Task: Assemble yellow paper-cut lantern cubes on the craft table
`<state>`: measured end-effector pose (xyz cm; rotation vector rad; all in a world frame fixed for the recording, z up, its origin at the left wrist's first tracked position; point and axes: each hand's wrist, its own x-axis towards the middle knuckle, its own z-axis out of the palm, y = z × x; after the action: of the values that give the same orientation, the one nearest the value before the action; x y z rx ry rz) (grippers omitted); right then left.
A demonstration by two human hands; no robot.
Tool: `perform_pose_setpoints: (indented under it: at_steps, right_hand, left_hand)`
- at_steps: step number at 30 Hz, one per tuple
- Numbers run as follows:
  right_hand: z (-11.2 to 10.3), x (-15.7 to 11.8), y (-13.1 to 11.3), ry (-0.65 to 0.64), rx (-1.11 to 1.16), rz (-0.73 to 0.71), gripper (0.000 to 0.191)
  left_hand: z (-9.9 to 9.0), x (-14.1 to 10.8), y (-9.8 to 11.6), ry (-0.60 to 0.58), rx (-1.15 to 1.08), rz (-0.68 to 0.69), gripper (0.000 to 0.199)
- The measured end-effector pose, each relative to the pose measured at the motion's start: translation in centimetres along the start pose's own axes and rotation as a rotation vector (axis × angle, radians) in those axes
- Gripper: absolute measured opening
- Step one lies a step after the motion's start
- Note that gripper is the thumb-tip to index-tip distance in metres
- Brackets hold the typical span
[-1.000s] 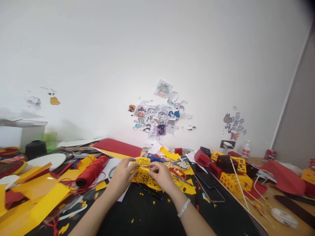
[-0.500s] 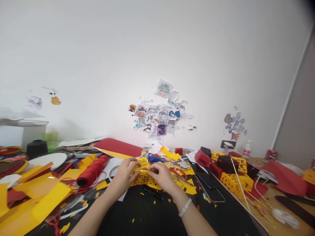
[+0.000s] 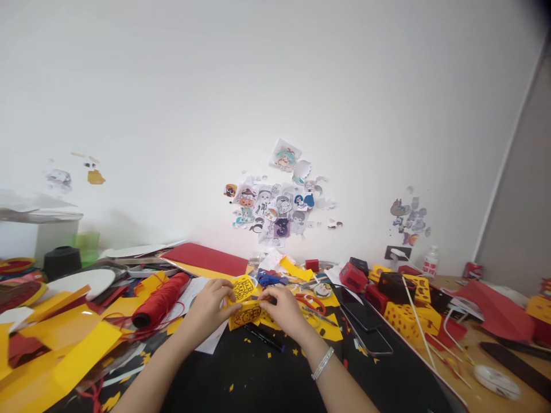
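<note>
Between my hands is a folded yellow paper piece (image 3: 246, 315) with black line drawings on its faces. My left hand (image 3: 214, 304) pinches its left side, thumb toward the front fold. At its right end, my right hand (image 3: 282, 307) has thumb and fingertips closed on the upper edge. The exact fingertip contact is partly hidden. A dark marker pen (image 3: 266, 338) lies on the black mat (image 3: 253, 381) just in front of the paper. Behind the hands rests a blue-handled tool (image 3: 272, 279), partly covered, and red scissors handles (image 3: 310, 303) lie to the right.
A red thread spool (image 3: 161, 301) and yellow paper sheets (image 3: 64, 355) crowd the left. To the right are a phone (image 3: 359, 310), spotted yellow boxes (image 3: 411, 321), a white mouse (image 3: 496, 382) and a bottle (image 3: 431, 261). Yellow scraps dot the mat.
My left hand has shifted slightly left, and its fingers have drawn back along the paper. More of the drawn upper and front faces shows now. My right hand stays nearly in place.
</note>
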<state>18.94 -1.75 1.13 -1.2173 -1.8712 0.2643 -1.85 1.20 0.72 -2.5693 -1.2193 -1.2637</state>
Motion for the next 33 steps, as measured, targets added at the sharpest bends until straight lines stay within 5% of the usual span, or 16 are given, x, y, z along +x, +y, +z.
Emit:
perform_pose_setpoints:
  at_steps: [5, 12, 17, 25, 33]
  right_hand:
    - [-0.7, -0.2, -0.7, -0.018, -0.009, -0.112, 0.019]
    - [-1.2, -0.8, -1.8, -0.14, -0.081, -0.363, 0.018]
    - [-1.5, -0.8, -1.8, -0.156, -0.07, -0.304, 0.018]
    - [-1.1, -0.4, -1.2, -0.118, -0.063, -0.212, 0.015]
    - [-1.4, 0.2, -0.5, 0.113, -0.133, -0.162, 0.024]
  left_hand:
    - [-0.2, 0.1, 0.1, 0.047, -0.034, -0.009, 0.031]
    - [0.0, 0.3, 1.2, -0.096, -0.089, 0.066, 0.032]
    - [-0.3, -0.1, 1.9, -0.011, -0.158, -0.089, 0.035]
    - [-0.1, -0.2, 2.6, 0.014, -0.19, -0.038, 0.029]
    - [0.2, -0.2, 3.1, 0.073, -0.215, -0.006, 0.027]
